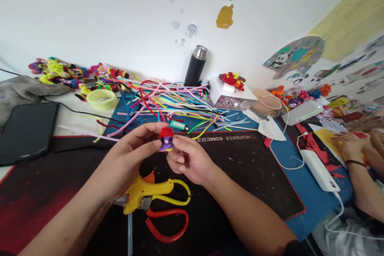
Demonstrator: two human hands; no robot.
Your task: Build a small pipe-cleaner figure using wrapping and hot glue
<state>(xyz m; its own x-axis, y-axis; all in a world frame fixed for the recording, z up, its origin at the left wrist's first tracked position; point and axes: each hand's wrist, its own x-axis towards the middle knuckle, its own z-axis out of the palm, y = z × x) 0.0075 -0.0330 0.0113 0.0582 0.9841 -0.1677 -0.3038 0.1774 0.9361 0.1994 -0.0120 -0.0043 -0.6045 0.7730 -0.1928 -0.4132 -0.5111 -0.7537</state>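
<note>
A small fuzzy figure [166,141], red on top and purple with a bit of yellow below, is held up between both hands over the black mat [240,176]. My left hand [132,154] pinches its left side with thumb and fingers. My right hand [190,158] grips its right side with the thumb in front and fingers curled behind. Under the hands lie a yellow glue gun [144,192], partly hidden by my left wrist, and scissors [168,228] with one red and one yellow handle loop.
Behind the hands is a pile of colourful pipe cleaners [162,96]. A black thermos [195,66] stands at the wall. A phone [28,132] lies left. At right are a white power bank [321,170] with cable and another person's hands [351,146].
</note>
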